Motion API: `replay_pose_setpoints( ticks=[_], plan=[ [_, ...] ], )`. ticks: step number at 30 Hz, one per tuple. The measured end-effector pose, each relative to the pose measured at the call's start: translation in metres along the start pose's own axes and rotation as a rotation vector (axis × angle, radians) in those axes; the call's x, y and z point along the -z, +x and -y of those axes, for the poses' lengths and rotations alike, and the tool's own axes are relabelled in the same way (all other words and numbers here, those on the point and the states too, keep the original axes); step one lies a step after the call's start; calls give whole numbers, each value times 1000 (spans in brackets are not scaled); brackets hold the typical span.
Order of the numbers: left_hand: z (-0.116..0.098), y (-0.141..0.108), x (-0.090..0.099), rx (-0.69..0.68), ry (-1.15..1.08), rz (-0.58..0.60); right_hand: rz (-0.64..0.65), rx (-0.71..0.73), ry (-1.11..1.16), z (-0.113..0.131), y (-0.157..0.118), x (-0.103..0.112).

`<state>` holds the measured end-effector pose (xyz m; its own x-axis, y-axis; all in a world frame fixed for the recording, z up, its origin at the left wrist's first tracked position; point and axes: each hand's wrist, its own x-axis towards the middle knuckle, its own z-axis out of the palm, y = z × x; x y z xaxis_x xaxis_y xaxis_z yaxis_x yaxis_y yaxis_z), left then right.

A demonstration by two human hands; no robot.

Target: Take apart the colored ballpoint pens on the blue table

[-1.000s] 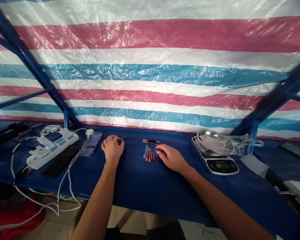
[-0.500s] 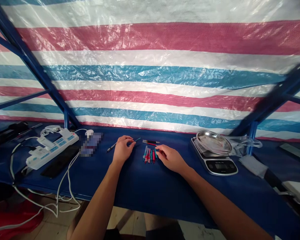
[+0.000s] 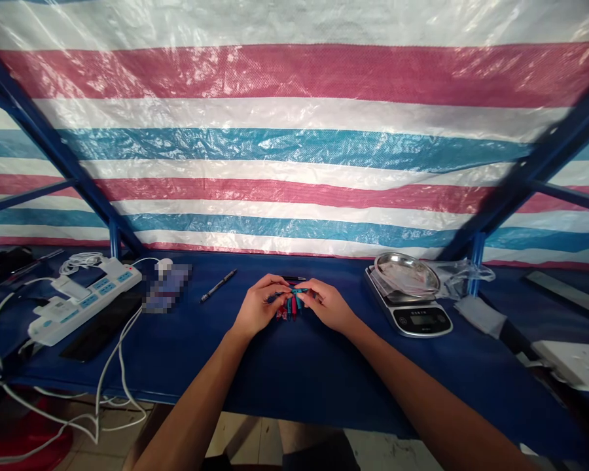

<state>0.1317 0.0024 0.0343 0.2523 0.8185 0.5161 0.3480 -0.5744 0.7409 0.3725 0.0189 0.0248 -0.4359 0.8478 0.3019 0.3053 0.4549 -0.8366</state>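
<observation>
My left hand point(image 3: 261, 306) and my right hand point(image 3: 331, 306) meet over the middle of the blue table. Both are closed in a pinch on a small teal pen point(image 3: 300, 290), held level between the fingertips; the fingers hide its ends. Beneath lie several short red, pink and teal pen pieces point(image 3: 293, 310), side by side and partly covered by my hands. Just beyond my fingertips rests a dark pen point(image 3: 294, 279). A grey and black pen point(image 3: 218, 286) lies alone to the left of my left hand.
On the left are a white power strip point(image 3: 91, 297) with cables, a black phone point(image 3: 101, 330) and a blurred packet point(image 3: 167, 289). To the right stands a kitchen scale point(image 3: 422, 320) carrying a metal bowl point(image 3: 406, 275) and plastic bags. A striped sheet point(image 3: 294, 150) hangs behind.
My left hand has moved right with its thin teal piece, away from the grey pen. My right hand has lifted a teal piece from the row, and the two hands have come together.
</observation>
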Motion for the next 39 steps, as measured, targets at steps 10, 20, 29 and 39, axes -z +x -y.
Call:
replay_pose_setpoints(
  ticks=[10,20,29,39],
  plan=[
    [26,1,2,330,-247,-178,-148,-208,351,-6,6,2],
    [20,5,-3,412,-707,-245,-122,-249,321,-6,6,-1],
    [18,4,-7,515,-772,-107,-70,-231,279,-1,4,-1],
    [22,4,-9,559,-787,-68,-11,-184,255,3,4,0]
  ],
)
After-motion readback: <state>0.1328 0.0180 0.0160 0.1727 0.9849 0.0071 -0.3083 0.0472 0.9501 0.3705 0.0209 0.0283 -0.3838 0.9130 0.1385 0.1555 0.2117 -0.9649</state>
